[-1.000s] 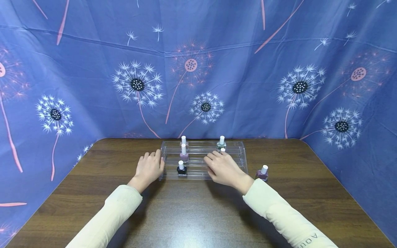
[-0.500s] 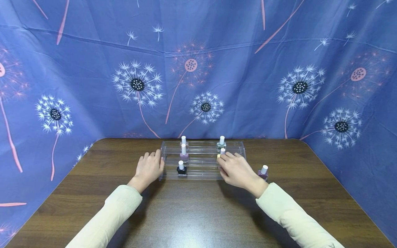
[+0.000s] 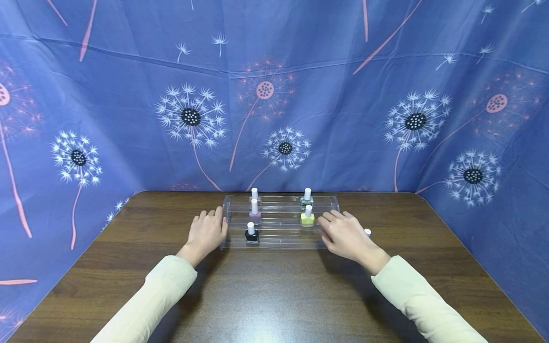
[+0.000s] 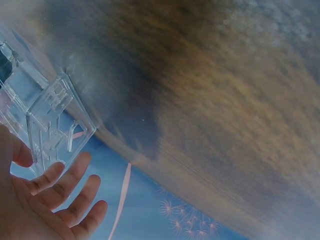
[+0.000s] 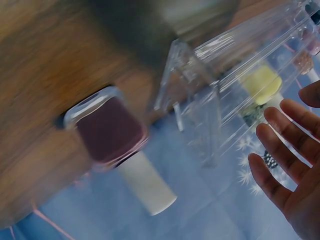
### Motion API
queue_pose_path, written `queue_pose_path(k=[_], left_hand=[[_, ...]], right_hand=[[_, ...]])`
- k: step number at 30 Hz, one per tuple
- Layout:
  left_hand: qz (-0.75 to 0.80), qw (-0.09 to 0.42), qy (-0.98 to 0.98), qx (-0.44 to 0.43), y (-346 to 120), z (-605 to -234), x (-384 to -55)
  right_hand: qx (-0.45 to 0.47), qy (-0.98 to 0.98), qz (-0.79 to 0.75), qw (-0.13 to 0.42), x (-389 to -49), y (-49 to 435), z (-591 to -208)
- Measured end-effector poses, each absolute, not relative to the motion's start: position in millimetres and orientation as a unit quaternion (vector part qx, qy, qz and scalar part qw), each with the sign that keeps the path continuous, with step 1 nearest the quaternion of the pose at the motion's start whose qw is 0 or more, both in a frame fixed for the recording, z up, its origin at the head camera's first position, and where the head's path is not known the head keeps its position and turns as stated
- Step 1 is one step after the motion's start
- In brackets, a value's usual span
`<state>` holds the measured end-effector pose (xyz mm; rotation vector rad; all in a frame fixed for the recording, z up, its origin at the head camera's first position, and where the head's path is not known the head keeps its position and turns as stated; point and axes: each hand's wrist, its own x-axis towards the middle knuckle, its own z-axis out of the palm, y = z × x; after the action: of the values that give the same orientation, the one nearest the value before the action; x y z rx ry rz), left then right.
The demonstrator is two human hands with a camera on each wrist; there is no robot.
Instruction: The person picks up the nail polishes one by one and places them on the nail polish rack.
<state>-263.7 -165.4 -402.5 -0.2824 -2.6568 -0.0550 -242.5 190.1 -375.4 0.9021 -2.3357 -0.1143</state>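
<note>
A clear stepped rack [image 3: 279, 242] holds several white-capped nail polish bottles. My left hand [image 3: 206, 233] grips the rack's left end; in the left wrist view its thumb and index finger [image 4: 47, 179] lie either side of the end panel, the other fingers spread. Over the rack's right end, my right hand [image 3: 343, 236] holds nothing, its fingers loosely extended. Just left of it stands a yellow nail polish bottle [image 3: 307, 220]. A dark purple nail polish bottle [image 5: 111, 131] stands on the table beyond the right end; in the head view my hand covers all but its cap [image 3: 367, 232].
Lilac [image 3: 255, 217] and black [image 3: 251, 236] polish bottles stand on the rack's left half. A green one [image 3: 306, 201] is on the back right tier, and another [image 3: 254, 191] at the back left. Behind the wooden table [image 3: 274, 295] hangs a blue dandelion-print cloth [image 3: 343, 95].
My right hand has moved right along the rack, from left of the yellow nail polish bottle to its right, uncovering it and now covering most of the purple one. My left hand has stayed put.
</note>
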Motion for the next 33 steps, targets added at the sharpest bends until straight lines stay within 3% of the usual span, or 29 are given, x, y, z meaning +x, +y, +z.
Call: queue_pose_path(k=[33], left_hand=[[-0.02,0.239,-0.965,-0.106,-164.2,-399.6,-260.2]], right_hand=[[0.269,-0.916,-0.037,0.295,-238.0,251.4,-380.3]])
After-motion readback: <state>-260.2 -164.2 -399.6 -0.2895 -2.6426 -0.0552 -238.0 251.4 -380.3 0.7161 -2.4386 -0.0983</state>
